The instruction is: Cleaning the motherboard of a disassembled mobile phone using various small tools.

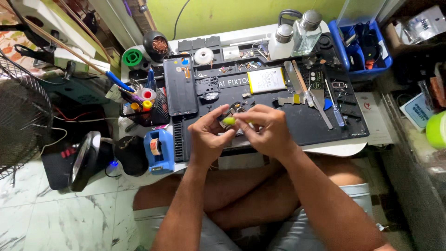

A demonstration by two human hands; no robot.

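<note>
Black repair mat covers a white table above marble floor.

White rectangular battery label, yellow-edged, at 12 o'clock on the black mat; blue-bordered card at 3 o'clock; clear bag at 2 o'clock.

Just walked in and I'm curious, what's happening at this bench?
A person sits cross-legged at a black work mat. The right hand grips a tool with a yellow-green handle and the left hand steadies a small part just under it. On the mat lie a dark phone shell, a flat battery, metal pry tools and loose small parts. A blue tape dispenser stands left of the mat.
</note>
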